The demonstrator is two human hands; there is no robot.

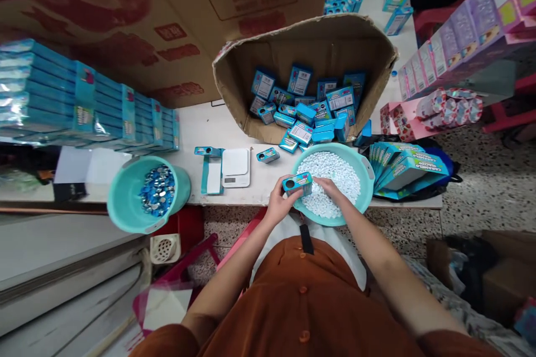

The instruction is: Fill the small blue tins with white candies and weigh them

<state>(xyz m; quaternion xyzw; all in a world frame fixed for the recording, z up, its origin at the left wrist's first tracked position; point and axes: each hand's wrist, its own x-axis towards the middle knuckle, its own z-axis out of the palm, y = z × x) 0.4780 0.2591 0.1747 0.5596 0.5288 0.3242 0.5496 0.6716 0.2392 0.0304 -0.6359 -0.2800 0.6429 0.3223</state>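
My left hand [279,202] is closed round a small blue printed box [298,182], which is held over the left rim of a turquoise basin [369,189]. The box has a round dark spot on its front. Small white candies [335,178] fill the basin. At the right end of the box is my right hand [330,189], above the candies, with its fingers drawn together. Whether it touches the box or pinches something is too small to tell. Another small blue box [268,155] lies on the table just beyond my left hand.
A cut-open carton [234,89] beyond the basin holds many blue boxes. Left of my hands are a white digital scale [235,167], an opened blue box [212,175] and a turquoise bucket [180,189] of shiny blue pieces. Flat blue cartons [406,170] lie at right.
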